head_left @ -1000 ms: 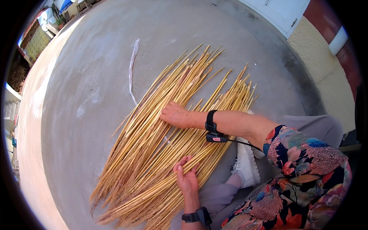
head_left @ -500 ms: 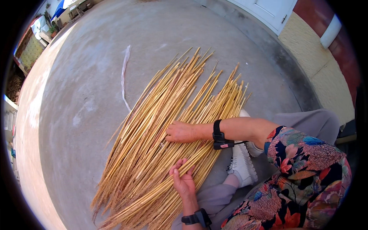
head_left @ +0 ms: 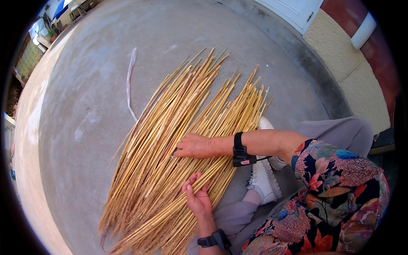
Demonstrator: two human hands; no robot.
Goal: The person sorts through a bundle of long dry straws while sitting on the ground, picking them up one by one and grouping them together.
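Observation:
A wide, loose spread of dry yellow broomcorn stalks [head_left: 170, 114] lies on the floor. Their bare ends point to the upper right and their brushy brown heads to the lower left. My left hand [head_left: 197, 197], palm up, has its thumb and fingers curled round a small bunch of stalks [head_left: 170, 208] over the near side of the spread. Farther off, my right hand [head_left: 193, 145] reaches across the stalks with its back upward and its fingers bent down in a pinch at the stalks beneath. What exactly its fingertips grip is partly hidden; a small whitish bit shows beside them.
A whitish plastic strip [head_left: 129, 85] lies on the grey concrete floor [head_left: 80, 123] left of the stalks. My white shoe [head_left: 264, 180] and grey trouser legs are close on the right. A white door [head_left: 293, 12] and a low wall stand at the upper right.
The view has shifted slightly, so the scene sits a little farther left. My right hand has moved slightly left over the stalks; my left hand keeps its bunch.

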